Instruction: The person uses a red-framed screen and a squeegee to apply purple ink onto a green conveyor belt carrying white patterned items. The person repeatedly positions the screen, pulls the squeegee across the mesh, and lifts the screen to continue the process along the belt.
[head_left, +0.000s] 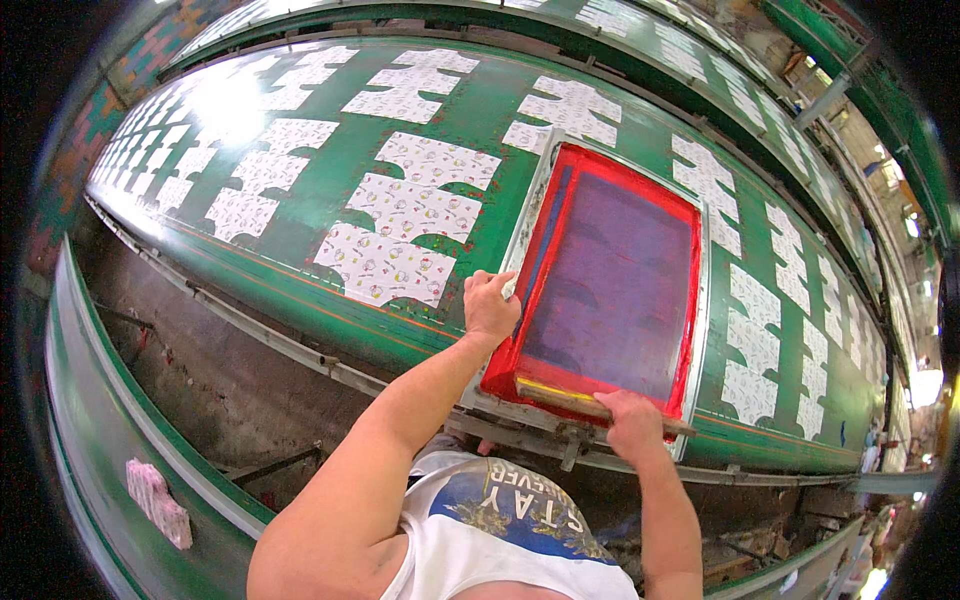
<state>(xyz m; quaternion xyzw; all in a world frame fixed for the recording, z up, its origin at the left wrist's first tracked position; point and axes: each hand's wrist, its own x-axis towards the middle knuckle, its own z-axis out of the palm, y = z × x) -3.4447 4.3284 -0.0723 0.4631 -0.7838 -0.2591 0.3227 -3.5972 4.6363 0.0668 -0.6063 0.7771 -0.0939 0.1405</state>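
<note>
A screen-printing frame (pixel 704 275) with a pale metal rim lies on the long green table. Red ink borders its purplish mesh (pixel 620 275), and darker shapes show faintly through it. My left hand (pixel 490 308) is closed around the frame's left side, near its lower part. At the near end, a squeegee (pixel 550 392) with a long wooden bar and a yellow strip lies across the red border. My right hand (pixel 632 425) grips this squeegee toward its right end, fingers wrapped over the bar. Whatever lies directly under the frame is mostly hidden.
White printed fabric pieces (pixel 405 220) lie in rows on the green table (pixel 330 285), left and right of the frame. A metal rail (pixel 300 352) runs along its near edge. A pink-white bundle (pixel 157 503) rests on another green surface at lower left. More tables stand beyond.
</note>
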